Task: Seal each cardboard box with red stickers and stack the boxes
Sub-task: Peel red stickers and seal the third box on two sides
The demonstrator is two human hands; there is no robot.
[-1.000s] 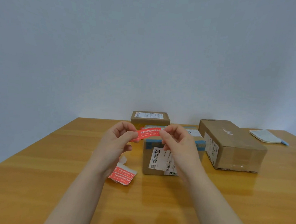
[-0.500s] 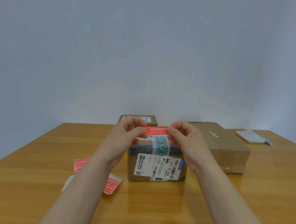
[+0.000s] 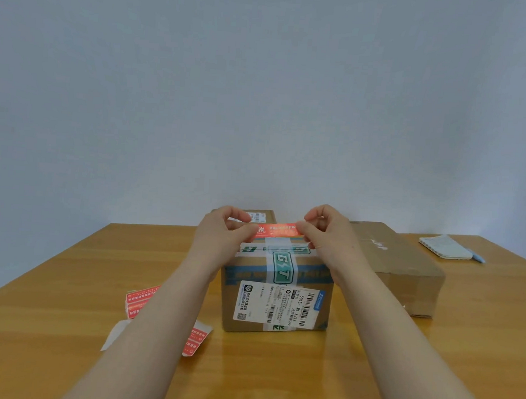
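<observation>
A cardboard box [image 3: 275,296] with green-and-white tape and a white shipping label stands in the middle of the table. A red sticker [image 3: 279,230] is stretched flat just over the far part of its top. My left hand [image 3: 222,230] pinches the sticker's left end and my right hand [image 3: 328,232] pinches its right end. Whether the sticker touches the box top I cannot tell. A long cardboard box [image 3: 406,268] lies to the right, and a small box [image 3: 259,216] sits behind, mostly hidden by my hands.
Sheets of red stickers [image 3: 142,300] and a white backing strip [image 3: 115,334] lie on the wooden table [image 3: 63,279] at the left, partly under my left forearm. A white notepad [image 3: 446,246] with a blue pen [image 3: 477,256] rests at the far right.
Both hands have carried the red sticker forward from in front of the box to over its top. The view has come closer to the box.
</observation>
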